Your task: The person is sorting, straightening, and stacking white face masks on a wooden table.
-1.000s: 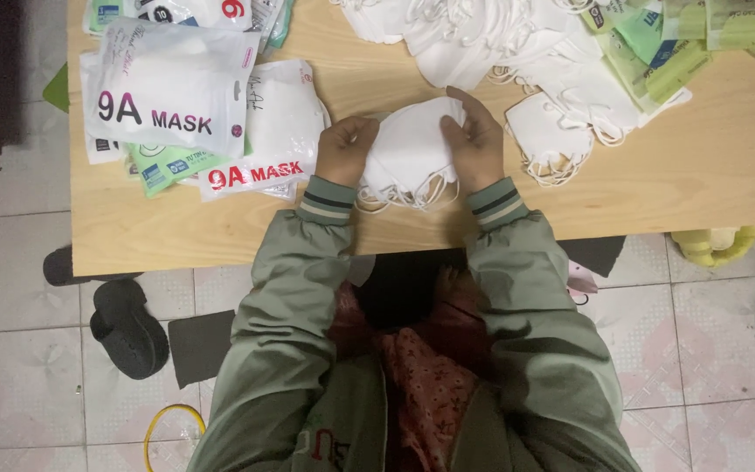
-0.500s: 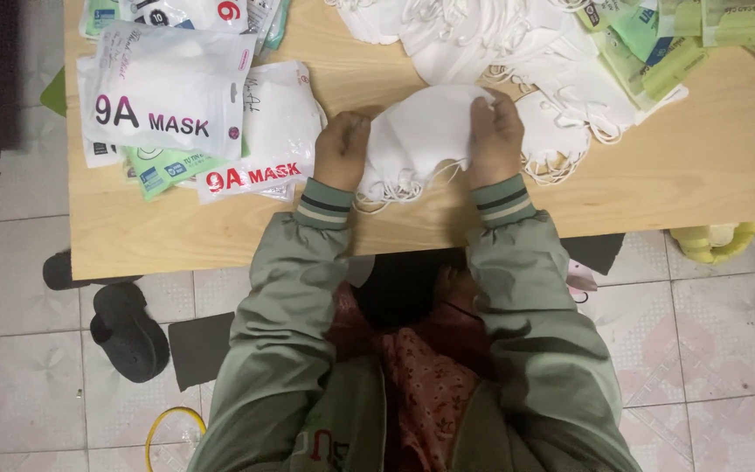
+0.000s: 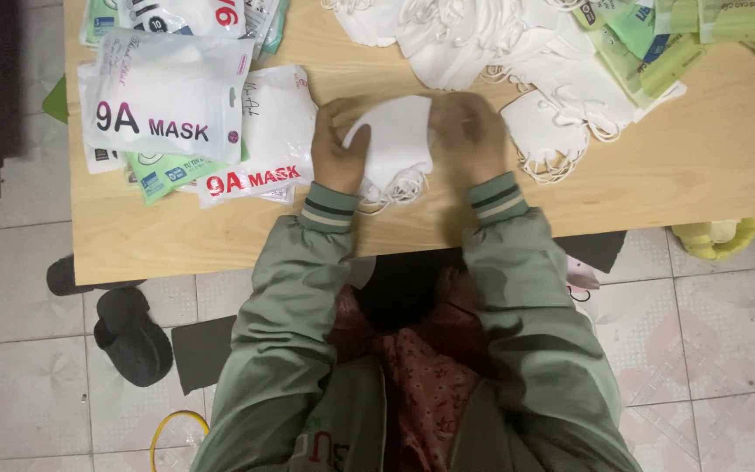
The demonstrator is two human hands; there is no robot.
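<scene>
Far left on the table (image 3: 176,253) I've got the sealed packs (image 3: 168,105) piled up, white bags with green ones poking out underneath. Then my left hand (image 3: 335,147), fingers curled round the left edge of a small stack of white masks (image 3: 395,144), thumb on top. The stack sits mid-table at the near side, ear loops hanging out underneath. My right hand (image 3: 472,135) grips the other edge the same way, fingers closed on it. Looks to me like I'm squaring the stack up, so the next move needs both edges pinched evenly so nothing slides. Further right and behind is the loose mask heap (image 3: 500,44), then more green packets (image 3: 657,44) at the far right corner.
</scene>
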